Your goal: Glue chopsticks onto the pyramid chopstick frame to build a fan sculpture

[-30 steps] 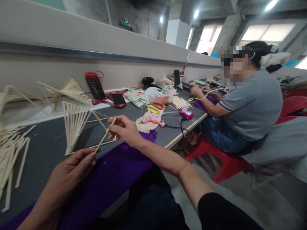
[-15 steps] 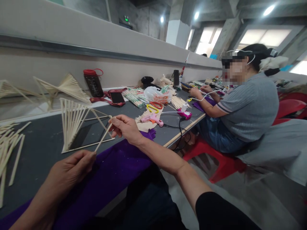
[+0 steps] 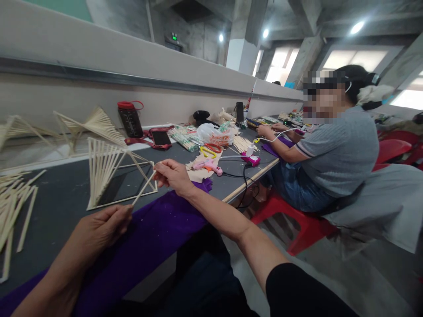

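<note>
A thin wooden stick (image 3: 144,190) is held slantwise between my two hands, above the table's front edge. My left hand (image 3: 107,224) pinches its lower end, and my right hand (image 3: 172,176) pinches the upper end with thumb and fingertips. Just behind the stick stands a frame of wooden sticks (image 3: 105,171), with a fan of slanting sticks on its left side. Purple cloth (image 3: 155,224) lies under my hands along the table edge. Right of my right hand rests a pink hot glue gun (image 3: 207,165) on a beige cloth.
Loose sticks (image 3: 16,207) lie at the left. Twisted stick models (image 3: 89,125) stand by the wall. Behind are a dark bottle (image 3: 130,121), a phone (image 3: 161,137), scissors (image 3: 209,152) and a plastic bag (image 3: 214,134). A power strip (image 3: 250,159) trails cords; a co-worker (image 3: 340,145) sits right.
The view has shifted slightly. Both hands keep their hold on the stick, with almost the same pose.
</note>
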Tool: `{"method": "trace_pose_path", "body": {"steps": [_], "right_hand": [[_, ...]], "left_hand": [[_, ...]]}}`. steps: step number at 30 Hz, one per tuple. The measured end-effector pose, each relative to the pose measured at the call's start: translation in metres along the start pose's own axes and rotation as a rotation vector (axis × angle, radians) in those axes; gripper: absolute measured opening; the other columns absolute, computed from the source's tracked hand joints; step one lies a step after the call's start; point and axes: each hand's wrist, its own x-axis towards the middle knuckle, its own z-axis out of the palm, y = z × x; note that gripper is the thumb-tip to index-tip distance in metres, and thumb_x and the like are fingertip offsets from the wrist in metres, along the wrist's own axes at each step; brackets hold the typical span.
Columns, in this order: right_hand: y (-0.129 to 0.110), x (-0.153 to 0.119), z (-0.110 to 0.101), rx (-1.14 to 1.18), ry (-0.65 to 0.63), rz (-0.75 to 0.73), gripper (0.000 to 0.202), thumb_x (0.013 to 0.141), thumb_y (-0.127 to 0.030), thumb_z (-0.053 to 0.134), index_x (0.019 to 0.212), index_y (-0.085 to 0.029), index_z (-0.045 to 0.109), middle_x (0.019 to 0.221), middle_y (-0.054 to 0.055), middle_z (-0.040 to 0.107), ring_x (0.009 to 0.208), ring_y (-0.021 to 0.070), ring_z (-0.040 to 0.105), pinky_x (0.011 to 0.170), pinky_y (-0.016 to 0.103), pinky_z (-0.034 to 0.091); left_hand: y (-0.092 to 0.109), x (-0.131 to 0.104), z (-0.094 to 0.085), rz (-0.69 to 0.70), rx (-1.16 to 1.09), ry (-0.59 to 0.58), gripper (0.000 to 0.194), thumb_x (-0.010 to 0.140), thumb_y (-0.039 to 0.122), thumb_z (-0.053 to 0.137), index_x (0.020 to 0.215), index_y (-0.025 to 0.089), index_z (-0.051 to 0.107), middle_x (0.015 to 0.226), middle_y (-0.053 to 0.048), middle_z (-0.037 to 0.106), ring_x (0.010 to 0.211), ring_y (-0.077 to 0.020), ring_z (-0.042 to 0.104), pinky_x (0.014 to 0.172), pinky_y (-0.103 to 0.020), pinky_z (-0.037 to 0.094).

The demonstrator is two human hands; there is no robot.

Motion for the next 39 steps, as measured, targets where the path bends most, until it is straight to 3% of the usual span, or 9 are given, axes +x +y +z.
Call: {"method": "trace_pose_path", "body": {"steps": [3, 7, 15, 20, 28, 33, 39], "right_hand": [[0.003, 0.002, -0.002, -0.022, 0.009, 0.003, 0.026, 0.079, -0.044, 0.066, 0.076, -0.020, 0.057, 0.059, -0.006, 0.062, 0.040, 0.0045, 0.053, 0.036, 0.017, 0.027], [0.005, 0.003, -0.003, -0.042, 0.024, -0.013, 0.028, 0.080, -0.045, 0.065, 0.075, -0.019, 0.055, 0.059, -0.007, 0.061, 0.039, 0.0046, 0.052, 0.036, 0.017, 0.027], [0.007, 0.004, -0.004, -0.066, 0.047, -0.048, 0.024, 0.080, -0.040, 0.063, 0.072, -0.019, 0.055, 0.057, -0.007, 0.060, 0.038, 0.0044, 0.050, 0.036, 0.017, 0.028], [0.005, -0.002, -0.004, -0.097, 0.036, -0.044, 0.025, 0.078, -0.041, 0.064, 0.072, -0.018, 0.056, 0.056, -0.006, 0.060, 0.039, 0.0048, 0.050, 0.037, 0.017, 0.030], [0.004, -0.009, -0.013, -0.054, 0.164, -0.059, 0.027, 0.072, -0.044, 0.065, 0.073, -0.019, 0.054, 0.057, -0.005, 0.063, 0.038, 0.0048, 0.050, 0.034, 0.015, 0.027], [-0.005, -0.010, -0.021, 0.023, 0.201, -0.071, 0.026, 0.071, -0.041, 0.065, 0.070, -0.019, 0.051, 0.056, -0.004, 0.061, 0.037, 0.0053, 0.048, 0.033, 0.016, 0.028], [-0.005, -0.013, -0.017, -0.016, 0.205, -0.071, 0.024, 0.070, -0.039, 0.065, 0.071, -0.019, 0.053, 0.057, -0.003, 0.062, 0.037, 0.0058, 0.049, 0.033, 0.016, 0.028]], "left_hand": [[-0.002, 0.001, -0.002, 0.025, -0.109, -0.120, 0.049, 0.081, 0.059, 0.044, 0.050, 0.022, 0.047, 0.043, 0.006, 0.039, 0.042, -0.0095, 0.032, 0.046, -0.021, 0.024], [-0.002, 0.000, -0.004, 0.018, -0.163, -0.125, 0.052, 0.084, 0.059, 0.043, 0.050, 0.020, 0.045, 0.039, 0.008, 0.036, 0.040, -0.0074, 0.029, 0.045, -0.020, 0.022], [-0.009, 0.007, -0.003, 0.031, -0.325, -0.117, 0.046, 0.083, 0.058, 0.049, 0.056, 0.020, 0.049, 0.042, 0.011, 0.043, 0.037, -0.0035, 0.029, 0.041, -0.016, 0.021], [-0.017, 0.007, -0.003, 0.040, -0.381, -0.047, 0.040, 0.083, 0.054, 0.053, 0.062, 0.019, 0.053, 0.044, 0.009, 0.048, 0.037, -0.0035, 0.036, 0.040, -0.015, 0.026], [-0.015, -0.001, 0.002, 0.084, -0.640, -0.083, 0.039, 0.080, 0.052, 0.059, 0.063, 0.018, 0.051, 0.044, 0.005, 0.046, 0.033, -0.0041, 0.034, 0.034, -0.017, 0.021], [-0.020, -0.001, 0.002, 0.093, -0.741, 0.012, 0.042, 0.079, 0.053, 0.061, 0.061, 0.017, 0.051, 0.044, 0.005, 0.047, 0.032, -0.0029, 0.033, 0.033, -0.016, 0.021], [-0.021, 0.001, 0.001, 0.048, -0.814, 0.126, 0.042, 0.079, 0.053, 0.062, 0.060, 0.016, 0.052, 0.043, 0.005, 0.047, 0.030, -0.0026, 0.034, 0.032, -0.017, 0.021]]}}
